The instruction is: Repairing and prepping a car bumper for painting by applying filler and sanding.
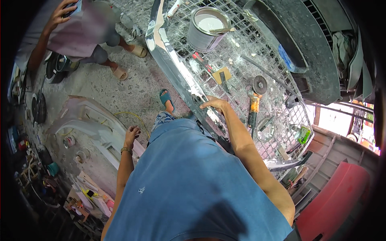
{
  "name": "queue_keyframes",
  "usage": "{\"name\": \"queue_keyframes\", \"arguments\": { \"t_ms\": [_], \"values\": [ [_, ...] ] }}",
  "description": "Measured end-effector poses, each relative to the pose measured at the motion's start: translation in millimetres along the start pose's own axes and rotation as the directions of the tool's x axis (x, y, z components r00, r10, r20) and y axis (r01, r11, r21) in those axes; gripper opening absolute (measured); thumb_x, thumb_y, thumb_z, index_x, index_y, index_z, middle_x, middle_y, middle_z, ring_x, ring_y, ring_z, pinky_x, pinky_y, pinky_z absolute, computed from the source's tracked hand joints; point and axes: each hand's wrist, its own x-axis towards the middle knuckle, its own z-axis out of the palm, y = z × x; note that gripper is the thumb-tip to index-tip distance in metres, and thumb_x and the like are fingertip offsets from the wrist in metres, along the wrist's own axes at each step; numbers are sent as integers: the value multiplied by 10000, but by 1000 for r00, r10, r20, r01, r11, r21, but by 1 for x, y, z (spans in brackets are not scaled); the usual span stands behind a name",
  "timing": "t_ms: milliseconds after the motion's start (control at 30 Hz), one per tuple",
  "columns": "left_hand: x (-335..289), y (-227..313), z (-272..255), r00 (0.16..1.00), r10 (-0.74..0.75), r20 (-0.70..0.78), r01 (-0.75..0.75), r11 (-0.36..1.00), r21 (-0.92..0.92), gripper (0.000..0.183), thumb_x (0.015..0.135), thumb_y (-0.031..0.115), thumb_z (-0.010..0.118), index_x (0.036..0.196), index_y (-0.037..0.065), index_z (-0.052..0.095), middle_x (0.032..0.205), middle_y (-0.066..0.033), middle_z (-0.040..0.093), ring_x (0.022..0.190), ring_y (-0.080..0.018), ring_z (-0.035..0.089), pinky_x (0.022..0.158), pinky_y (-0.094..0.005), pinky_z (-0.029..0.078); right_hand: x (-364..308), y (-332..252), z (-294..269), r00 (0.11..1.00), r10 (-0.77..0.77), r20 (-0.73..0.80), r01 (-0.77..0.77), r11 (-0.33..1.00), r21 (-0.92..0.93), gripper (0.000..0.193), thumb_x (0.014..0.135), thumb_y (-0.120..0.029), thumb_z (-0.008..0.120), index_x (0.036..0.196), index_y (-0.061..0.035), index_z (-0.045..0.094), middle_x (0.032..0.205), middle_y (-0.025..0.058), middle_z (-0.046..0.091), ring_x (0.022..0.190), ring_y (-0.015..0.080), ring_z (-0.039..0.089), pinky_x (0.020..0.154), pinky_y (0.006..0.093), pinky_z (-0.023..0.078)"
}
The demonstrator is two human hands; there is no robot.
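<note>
A long dark car bumper (177,70) with white filler patches lies along the edge of a wire mesh stand. My right hand (216,103) is closed on its edge, beside a patch of filler; some of the fingers are hidden. My left hand (132,135) hangs at my side over the floor, holding nothing, fingers loosely bent and apart, with a watch on the wrist. Above my right hand, on the mesh, are a red-handled screwdriver (202,62) and a yellowish spreader (222,75). An open can (207,34) of pale paste stands farther off, a flat spatula across its rim.
On the mesh stand (277,132), an angle grinder (254,102) lies to the right. Another pale bumper (96,130) rests on the floor at left. A person (86,34) in sandals is at the upper left, holding a phone. Dark panels (305,48) and a red panel (335,201) stand at right.
</note>
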Motion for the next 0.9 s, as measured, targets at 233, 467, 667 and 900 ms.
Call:
{"name": "queue_keyframes", "arguments": {
  "t_ms": [233, 467, 667, 900],
  "values": [
    [4, 11, 5, 999, -35, 27, 33, 998, 48, 401, 892, 294, 647, 1215, 65, 583, 1039, -32, 680, 894, -132, 645, 803, -314, 477, 0, 3, -2, 999, -49, 6, 49, 999, 15, 797, 665, -186, 834, 1357, 8, 490, 1312, 132, 565, 1236, 233, 477, 1064, 329, 333],
    [0, 10, 4, 998, -28, 48, 25, 998, 64, 337, 913, 309, 626, 1178, 102, 589, 987, -5, 676, 896, -128, 642, 806, -322, 482, -6, -4, 4, 996, -92, 8, 92, 996, 4, 711, 700, -149, 815, 1327, -4, 513, 1211, 88, 602, 1146, 200, 515, 1008, 314, 376],
    [-2, -1, 3, 999, -52, 8, 51, 998, 31, 283, 904, 265, 642, 1124, 89, 614, 974, -17, 679, 874, -139, 649, 790, -314, 488, -4, -3, 3, 996, -93, 15, 93, 995, 23, 716, 688, -148, 822, 1326, -21, 522, 1238, 86, 595, 1168, 206, 502, 1022, 321, 361],
    [-11, -29, 10, 980, 154, -123, -123, 966, 227, 247, 902, 242, 657, 795, 20, 676, 704, -42, 642, 649, -128, 599, 600, -270, 463, 1, 5, 0, 997, -76, -10, 77, 997, 17, 689, 683, -135, 823, 1299, -11, 539, 1190, 78, 613, 1114, 189, 534, 976, 302, 399]
  ]
}}
